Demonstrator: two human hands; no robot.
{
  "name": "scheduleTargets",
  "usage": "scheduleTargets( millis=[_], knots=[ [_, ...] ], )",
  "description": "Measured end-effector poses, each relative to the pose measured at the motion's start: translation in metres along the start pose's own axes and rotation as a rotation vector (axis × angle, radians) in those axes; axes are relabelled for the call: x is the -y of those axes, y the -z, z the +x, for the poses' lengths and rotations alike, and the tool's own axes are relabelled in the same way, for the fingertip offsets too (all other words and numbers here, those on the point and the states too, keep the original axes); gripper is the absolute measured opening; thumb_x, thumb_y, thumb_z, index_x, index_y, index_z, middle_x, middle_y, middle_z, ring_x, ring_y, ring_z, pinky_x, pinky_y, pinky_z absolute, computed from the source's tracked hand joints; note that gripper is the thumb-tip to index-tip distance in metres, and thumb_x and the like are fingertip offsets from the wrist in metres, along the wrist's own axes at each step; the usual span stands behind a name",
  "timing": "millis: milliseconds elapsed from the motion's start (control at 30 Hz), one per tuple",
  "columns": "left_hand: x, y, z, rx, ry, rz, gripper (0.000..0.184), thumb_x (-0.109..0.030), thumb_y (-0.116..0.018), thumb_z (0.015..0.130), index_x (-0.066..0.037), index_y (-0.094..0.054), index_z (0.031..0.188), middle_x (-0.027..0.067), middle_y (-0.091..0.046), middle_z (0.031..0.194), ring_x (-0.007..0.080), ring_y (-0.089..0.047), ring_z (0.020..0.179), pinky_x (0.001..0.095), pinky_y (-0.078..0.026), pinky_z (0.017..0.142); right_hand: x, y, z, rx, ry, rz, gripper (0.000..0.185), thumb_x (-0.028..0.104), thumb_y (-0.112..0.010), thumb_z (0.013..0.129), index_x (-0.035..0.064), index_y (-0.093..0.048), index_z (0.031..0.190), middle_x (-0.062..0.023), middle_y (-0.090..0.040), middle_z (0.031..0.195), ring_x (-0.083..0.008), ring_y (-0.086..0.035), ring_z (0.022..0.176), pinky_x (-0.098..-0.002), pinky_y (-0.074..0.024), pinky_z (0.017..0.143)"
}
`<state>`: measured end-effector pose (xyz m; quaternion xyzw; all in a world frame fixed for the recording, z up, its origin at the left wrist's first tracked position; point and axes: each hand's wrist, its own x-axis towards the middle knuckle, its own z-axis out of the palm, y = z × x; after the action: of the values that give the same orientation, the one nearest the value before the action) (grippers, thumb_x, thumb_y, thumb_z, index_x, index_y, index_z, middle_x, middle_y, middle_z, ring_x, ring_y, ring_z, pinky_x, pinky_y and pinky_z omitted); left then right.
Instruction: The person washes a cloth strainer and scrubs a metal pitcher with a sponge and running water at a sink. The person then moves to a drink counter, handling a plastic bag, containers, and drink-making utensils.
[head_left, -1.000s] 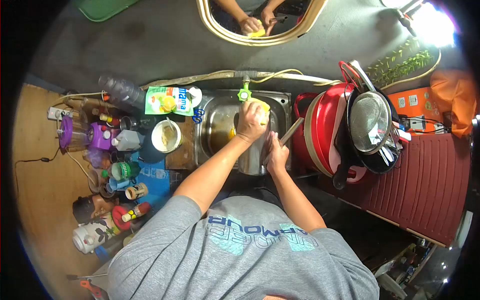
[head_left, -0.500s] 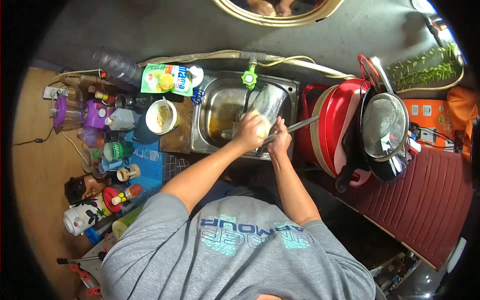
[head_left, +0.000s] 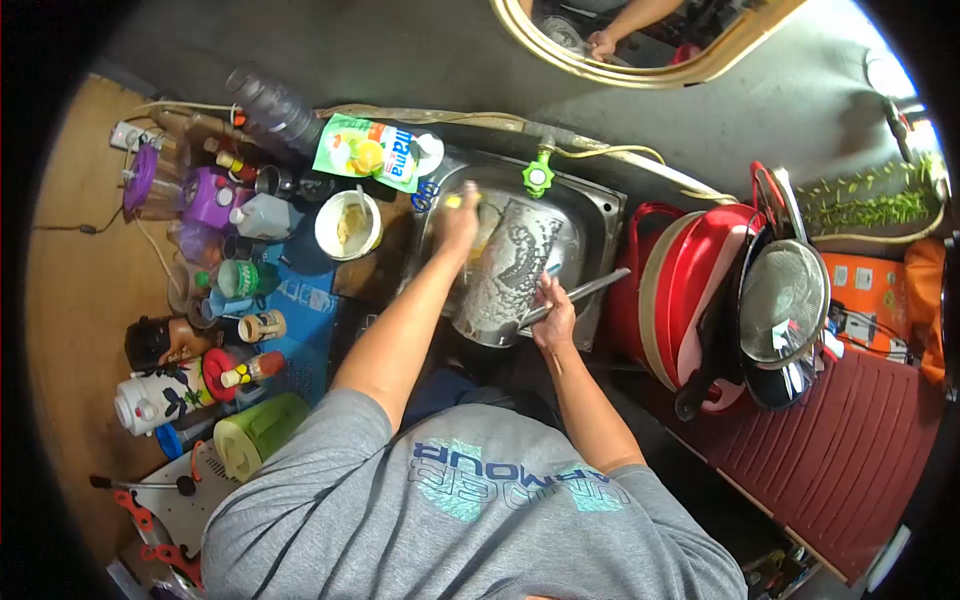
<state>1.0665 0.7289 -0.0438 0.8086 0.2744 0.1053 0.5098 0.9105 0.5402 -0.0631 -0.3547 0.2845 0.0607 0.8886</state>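
Over the sink (head_left: 612, 225) a soapy metal pan-like vessel (head_left: 515, 265) is held tilted, streaked with white foam; its exact kind I cannot make out. A long grey handle (head_left: 595, 287) sticks out to its right. My right hand (head_left: 553, 318) is closed round the handle near the vessel. To the left of the vessel, my left hand (head_left: 458, 225) is blurred by motion and closed on a yellowish sponge (head_left: 454, 201), of which only a little shows. This hand is apart from the vessel's foamy surface.
A green tap (head_left: 537, 178) stands behind the sink. Left are a white tub (head_left: 348, 226), a dish-soap pouch (head_left: 367, 152) and a crowded blue surface with a purple blender (head_left: 212, 207). Close on the right stand a red basin (head_left: 690, 290) and a strainer (head_left: 786, 296).
My left hand with the sponge has moved left and away from the vessel. The vessel has turned and come nearer to me, showing its foamy surface. The view has shifted too.
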Motion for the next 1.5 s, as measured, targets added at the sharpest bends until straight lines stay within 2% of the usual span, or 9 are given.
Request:
scheduleTargets(
  millis=[100,233,367,533,867,1033,1233,1267,1500],
  knots=[
    [-0.029,0.013,-0.001,0.149,-0.103,0.164,0.07,-0.062,-0.044,0.092,0.003,-0.062,0.109,0.0306,-0.063,0.108,0.0459,-0.059,0.105,0.0503,-0.046,0.087,0.006,-0.019,-0.001,-0.047,-0.149,0.203,0.038,0.026,-0.055,0.095,-0.0006,-0.058,0.121,-0.0095,-0.058,0.128,-0.0207,-0.047,0.121,-0.0378,-0.0285,0.111],
    [0.004,0.037,-0.013,0.574,0.138,-0.161,0.062,-0.059,-0.047,0.094,-0.002,-0.07,0.087,0.01,-0.069,0.081,0.0247,-0.066,0.08,0.0385,-0.046,0.069,-0.002,0.0,0.033,0.146,-0.122,0.54,0.02,0.021,-0.054,0.095,0.0036,-0.06,0.103,-0.0082,-0.063,0.09,-0.0224,-0.058,0.087,-0.039,-0.0449,0.093],
    [-0.029,0.066,0.002,0.945,0.674,-0.881,0.045,-0.043,-0.06,0.093,-0.007,-0.061,0.12,0.0032,-0.064,0.11,0.0149,-0.061,0.1,0.0323,-0.052,0.085,0.029,-0.069,-0.007,-0.107,-0.352,0.252,0.017,0.019,-0.05,0.097,0.0096,-0.054,0.083,0.0063,-0.038,0.057,-0.0092,-0.047,0.06,-0.0364,-0.0507,0.08],
    [-0.053,0.049,0.001,0.86,0.503,-0.862,0.019,-0.021,-0.07,0.089,-0.006,-0.066,0.099,0.0061,-0.068,0.092,0.018,-0.068,0.08,0.0387,-0.058,0.068,-0.023,-0.021,0.045,-0.056,-0.51,0.267,0.034,0.024,-0.039,0.098,0.0029,-0.061,0.113,-0.0141,-0.066,0.112,-0.0289,-0.064,0.101,-0.0524,-0.0488,0.094],
    [-0.036,0.022,-0.013,0.901,0.394,-1.058,0.016,-0.009,-0.07,0.087,-0.007,-0.062,0.1,0.0055,-0.064,0.089,0.0172,-0.064,0.083,0.0344,-0.054,0.075,-0.037,-0.049,0.009,0.345,-0.739,0.702,0.033,0.029,-0.045,0.099,0.0052,-0.062,0.116,-0.0133,-0.067,0.112,-0.0275,-0.066,0.1,-0.0456,-0.0537,0.091],
    [-0.024,0.024,-0.019,0.346,-0.495,-0.075,0.022,-0.017,-0.072,0.084,-0.005,-0.058,0.095,0.0115,-0.065,0.085,0.021,-0.064,0.08,0.0352,-0.051,0.072,-0.025,-0.054,0.009,0.064,-0.874,0.81,0.031,0.033,-0.049,0.097,0.0093,-0.066,0.109,-0.0075,-0.07,0.1,-0.0253,-0.069,0.091,-0.0427,-0.0582,0.082],
    [-0.055,0.057,-0.074,0.593,-0.576,-0.162,0.024,-0.024,-0.073,0.079,-0.005,-0.059,0.073,0.0093,-0.06,0.073,0.0282,-0.059,0.068,0.0395,-0.046,0.065,-0.026,-0.024,0.03,0.556,-0.686,0.556,0.029,0.037,-0.052,0.096,0.0136,-0.063,0.11,-0.006,-0.07,0.099,-0.0201,-0.069,0.088,-0.0376,-0.0604,0.074],
    [-0.068,0.06,-0.079,0.452,-0.862,-0.052,0.018,-0.02,-0.072,0.076,-0.007,-0.06,0.072,0.0077,-0.059,0.072,0.0267,-0.058,0.071,0.0389,-0.046,0.067,0.002,-0.084,0.0,0.001,-0.608,0.416,0.03,0.04,-0.05,0.096,0.0143,-0.064,0.105,-0.0043,-0.068,0.093,-0.0192,-0.068,0.078,-0.0346,-0.0589,0.059],
    [-0.033,0.031,-0.104,0.393,-1.488,0.282,0.014,-0.02,-0.061,0.072,-0.008,-0.067,0.075,0.0054,-0.06,0.075,0.0249,-0.059,0.079,0.0411,-0.048,0.074,-0.06,-0.019,0.062,0.301,-0.551,0.617,0.039,0.039,-0.044,0.099,0.0096,-0.061,0.119,-0.0083,-0.067,0.108,-0.0225,-0.067,0.095,-0.041,-0.0581,0.082]
  ],
)
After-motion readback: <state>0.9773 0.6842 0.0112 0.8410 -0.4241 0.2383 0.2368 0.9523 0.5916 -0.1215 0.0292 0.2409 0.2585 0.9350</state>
